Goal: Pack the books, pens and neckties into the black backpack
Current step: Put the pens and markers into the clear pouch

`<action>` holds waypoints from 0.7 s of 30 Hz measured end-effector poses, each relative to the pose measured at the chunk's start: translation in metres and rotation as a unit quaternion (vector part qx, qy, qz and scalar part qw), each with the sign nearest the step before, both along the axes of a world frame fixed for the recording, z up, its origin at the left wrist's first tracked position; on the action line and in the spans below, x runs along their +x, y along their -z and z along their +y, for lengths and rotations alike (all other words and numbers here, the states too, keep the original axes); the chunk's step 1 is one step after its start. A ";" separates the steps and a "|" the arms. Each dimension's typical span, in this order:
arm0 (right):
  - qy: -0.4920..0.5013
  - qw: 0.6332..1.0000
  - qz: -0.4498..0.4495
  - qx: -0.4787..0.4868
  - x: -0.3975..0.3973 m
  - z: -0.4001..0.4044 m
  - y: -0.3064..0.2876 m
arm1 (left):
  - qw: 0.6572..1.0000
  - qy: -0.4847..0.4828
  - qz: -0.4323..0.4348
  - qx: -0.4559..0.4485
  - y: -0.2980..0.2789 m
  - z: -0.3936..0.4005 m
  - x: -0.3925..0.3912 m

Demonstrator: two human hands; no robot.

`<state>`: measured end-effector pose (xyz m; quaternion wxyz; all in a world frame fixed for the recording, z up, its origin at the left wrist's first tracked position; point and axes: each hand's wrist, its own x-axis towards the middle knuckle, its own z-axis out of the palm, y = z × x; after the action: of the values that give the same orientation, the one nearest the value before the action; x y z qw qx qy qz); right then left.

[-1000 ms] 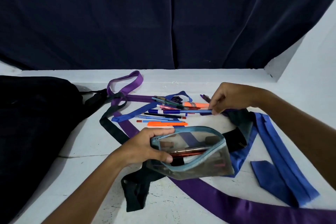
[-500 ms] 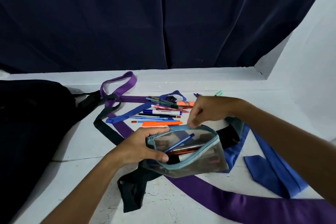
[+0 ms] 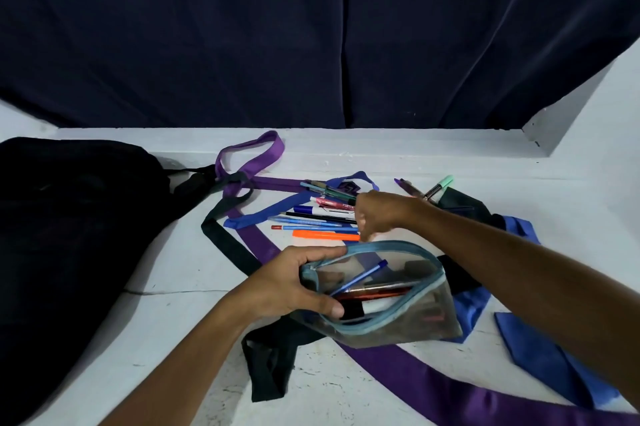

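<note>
My left hand (image 3: pixel 287 283) grips the left rim of a clear pouch with a teal zipper (image 3: pixel 398 321) and holds its mouth wide. A blue pen (image 3: pixel 363 275) leans inside it on top of red and dark pens. My right hand (image 3: pixel 381 212) hovers just behind the pouch, fingers pointing down and empty, above a row of loose pens (image 3: pixel 322 219) and an orange marker (image 3: pixel 325 235). The black backpack (image 3: pixel 69 235) lies at the left. Purple (image 3: pixel 415 366), blue (image 3: pixel 540 353) and black (image 3: pixel 225 242) neckties sprawl across the table. No books are in sight.
A mint-capped marker (image 3: pixel 438 185) and a purple pen lie behind my right wrist. The white table (image 3: pixel 166 328) ends at a dark navy curtain (image 3: pixel 311 27) at the back and a white wall (image 3: pixel 606 107) at the right.
My right hand carried a blue pen from the pile and dropped it into the pouch, then lifted back toward the loose pens. My left hand kept the pouch held wide.
</note>
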<state>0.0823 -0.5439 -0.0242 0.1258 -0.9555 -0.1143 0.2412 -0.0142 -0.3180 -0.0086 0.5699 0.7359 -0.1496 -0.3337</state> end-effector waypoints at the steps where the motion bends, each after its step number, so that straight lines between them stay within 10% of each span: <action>1: -0.001 1.000 -0.003 0.000 0.001 0.000 0.002 | 1.000 -0.001 -0.002 0.000 0.000 0.000 0.000; 14: 0.028 0.986 -0.038 0.162 -0.035 -0.064 -0.104 | 1.000 -0.006 -0.007 0.014 -0.002 0.000 0.000; 21: -0.031 0.994 0.046 0.091 -0.070 -0.059 -0.116 | 0.999 0.018 -0.006 0.027 -0.003 -0.001 0.006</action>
<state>0.0121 -0.6033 0.0920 0.2100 -0.9238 -0.1598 0.2774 -0.0087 -0.3189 -0.0051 0.5424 0.7503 -0.1572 -0.3436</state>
